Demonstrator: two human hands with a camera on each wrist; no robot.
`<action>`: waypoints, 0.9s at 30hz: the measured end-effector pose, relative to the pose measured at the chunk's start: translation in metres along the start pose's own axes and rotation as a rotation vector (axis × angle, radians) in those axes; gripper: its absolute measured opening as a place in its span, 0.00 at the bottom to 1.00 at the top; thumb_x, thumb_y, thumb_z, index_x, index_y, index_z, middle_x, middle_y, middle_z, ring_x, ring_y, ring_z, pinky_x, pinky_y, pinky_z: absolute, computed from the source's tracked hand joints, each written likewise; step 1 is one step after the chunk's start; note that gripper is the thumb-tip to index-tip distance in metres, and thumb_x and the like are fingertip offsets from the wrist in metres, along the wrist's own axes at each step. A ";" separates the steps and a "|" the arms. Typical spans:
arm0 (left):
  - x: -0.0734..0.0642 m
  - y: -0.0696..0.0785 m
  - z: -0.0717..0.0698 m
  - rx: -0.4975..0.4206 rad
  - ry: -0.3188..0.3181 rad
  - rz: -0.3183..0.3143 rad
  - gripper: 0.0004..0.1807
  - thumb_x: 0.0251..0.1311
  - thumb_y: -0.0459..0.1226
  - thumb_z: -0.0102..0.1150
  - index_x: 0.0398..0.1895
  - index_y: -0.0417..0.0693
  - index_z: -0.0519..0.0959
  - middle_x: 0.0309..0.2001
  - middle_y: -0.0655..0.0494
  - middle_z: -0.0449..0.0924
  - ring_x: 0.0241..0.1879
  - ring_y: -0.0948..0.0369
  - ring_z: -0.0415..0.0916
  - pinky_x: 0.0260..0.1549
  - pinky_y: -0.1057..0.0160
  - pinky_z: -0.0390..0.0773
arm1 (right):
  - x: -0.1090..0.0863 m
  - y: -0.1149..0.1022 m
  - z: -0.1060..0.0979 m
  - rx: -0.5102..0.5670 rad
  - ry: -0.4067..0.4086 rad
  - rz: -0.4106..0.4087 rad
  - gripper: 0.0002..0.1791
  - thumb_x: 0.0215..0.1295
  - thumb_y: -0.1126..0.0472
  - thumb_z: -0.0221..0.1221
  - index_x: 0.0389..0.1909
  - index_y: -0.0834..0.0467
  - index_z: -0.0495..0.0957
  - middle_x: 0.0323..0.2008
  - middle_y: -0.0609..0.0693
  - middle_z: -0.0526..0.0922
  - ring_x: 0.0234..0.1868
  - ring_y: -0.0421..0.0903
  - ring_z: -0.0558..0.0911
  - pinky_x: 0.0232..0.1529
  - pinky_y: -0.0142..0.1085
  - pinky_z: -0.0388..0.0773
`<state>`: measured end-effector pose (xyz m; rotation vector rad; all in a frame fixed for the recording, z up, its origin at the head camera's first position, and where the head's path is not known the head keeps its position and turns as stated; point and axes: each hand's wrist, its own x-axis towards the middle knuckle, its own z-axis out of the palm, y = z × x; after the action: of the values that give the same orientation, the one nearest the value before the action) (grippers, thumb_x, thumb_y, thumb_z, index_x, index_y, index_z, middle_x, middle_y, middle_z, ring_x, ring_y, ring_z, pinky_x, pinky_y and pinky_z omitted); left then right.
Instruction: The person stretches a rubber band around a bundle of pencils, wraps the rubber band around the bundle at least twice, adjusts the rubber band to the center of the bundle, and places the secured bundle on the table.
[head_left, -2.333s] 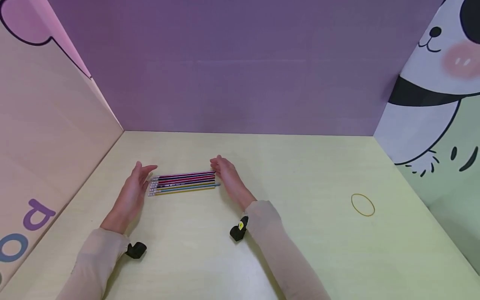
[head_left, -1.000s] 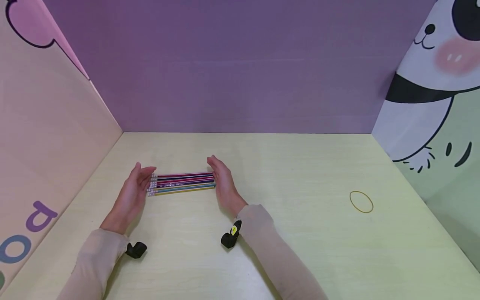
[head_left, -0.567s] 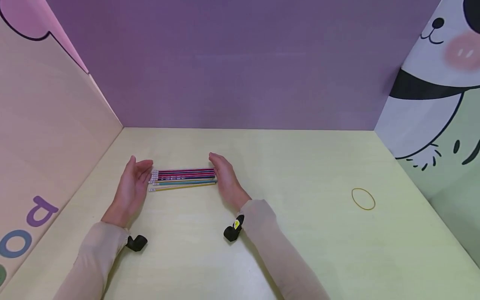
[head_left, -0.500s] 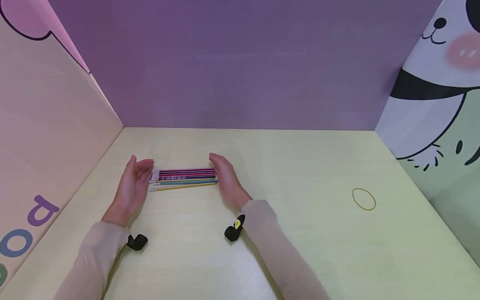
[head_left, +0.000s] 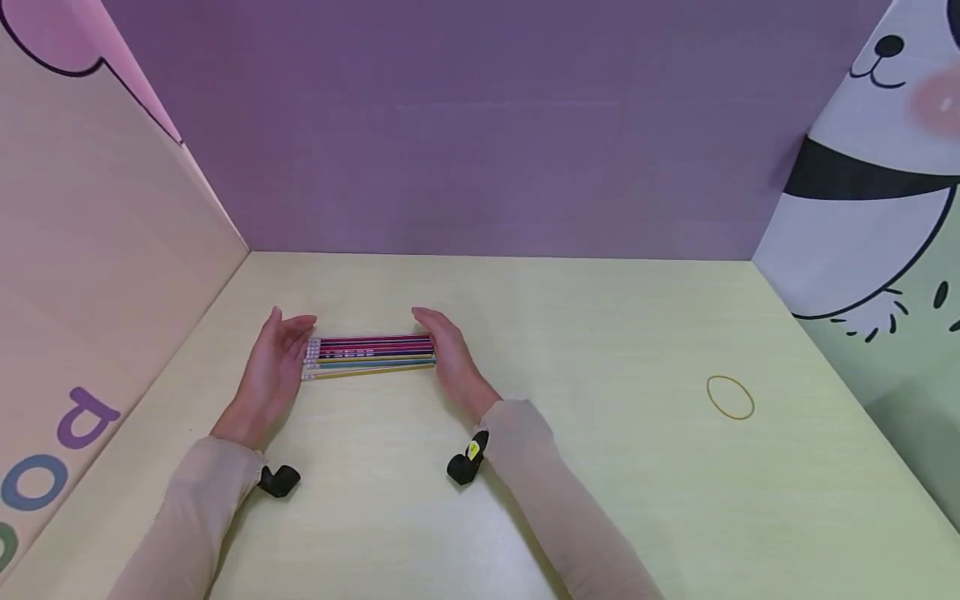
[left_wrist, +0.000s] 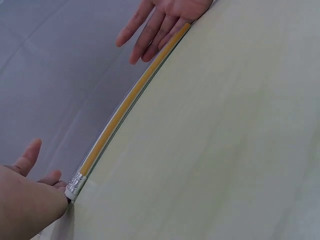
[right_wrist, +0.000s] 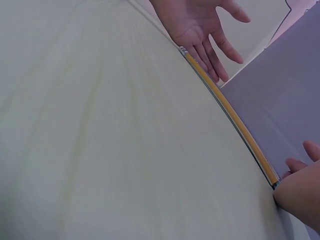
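A row of several pencils (head_left: 371, 350) lies side by side on the table, dark red and purple at the back, blue and yellow at the front. Their white eraser ends face my left hand (head_left: 272, 375), whose palm stands upright against them with the fingers extended. Against the opposite ends rests the palm of my right hand (head_left: 456, 367), its fingers pointing away from me. In the left wrist view the nearest yellow pencil (left_wrist: 130, 102) spans from one hand to the other. A slight gap separates this front pencil from the rest.
A yellow rubber band (head_left: 731, 397) lies on the pale table (head_left: 585, 467) far to the right. A purple panel (head_left: 480, 133) closes off the back, and printed panels stand at the left and right.
My right hand has come left against the pencil ends, and the blue pencil that stuck out is nearly level. My left hand has shifted slightly right, onto the eraser ends.
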<state>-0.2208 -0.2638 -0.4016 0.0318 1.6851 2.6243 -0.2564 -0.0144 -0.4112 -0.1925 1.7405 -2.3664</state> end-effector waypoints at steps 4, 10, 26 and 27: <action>-0.004 0.005 -0.003 0.064 0.039 -0.034 0.30 0.76 0.57 0.37 0.61 0.41 0.62 0.63 0.56 0.60 0.76 0.54 0.42 0.75 0.64 0.37 | 0.000 0.001 0.000 0.001 0.042 0.008 0.24 0.74 0.53 0.52 0.63 0.63 0.72 0.66 0.57 0.72 0.69 0.48 0.69 0.72 0.39 0.58; -0.007 0.013 -0.008 0.173 0.046 -0.069 0.27 0.76 0.56 0.39 0.59 0.43 0.66 0.58 0.57 0.65 0.69 0.55 0.57 0.75 0.58 0.43 | 0.003 0.000 -0.001 -0.011 0.103 0.010 0.16 0.69 0.56 0.59 0.51 0.61 0.77 0.55 0.57 0.81 0.60 0.54 0.78 0.65 0.42 0.68; -0.009 0.006 -0.013 0.461 0.076 -0.052 0.24 0.77 0.55 0.39 0.59 0.45 0.66 0.55 0.59 0.70 0.66 0.56 0.61 0.72 0.60 0.55 | 0.000 0.000 0.006 -0.356 0.073 0.048 0.19 0.70 0.46 0.59 0.53 0.54 0.77 0.49 0.46 0.82 0.52 0.44 0.79 0.60 0.44 0.72; -0.009 0.005 -0.013 0.466 0.079 -0.051 0.24 0.77 0.55 0.39 0.59 0.45 0.66 0.55 0.59 0.70 0.66 0.55 0.61 0.72 0.59 0.55 | -0.001 0.000 0.006 -0.348 0.066 0.048 0.19 0.70 0.46 0.58 0.54 0.54 0.77 0.49 0.46 0.82 0.52 0.44 0.78 0.60 0.44 0.72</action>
<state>-0.2122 -0.2777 -0.4022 -0.1066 2.2491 2.1660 -0.2545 -0.0200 -0.4097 -0.1213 2.1528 -2.0420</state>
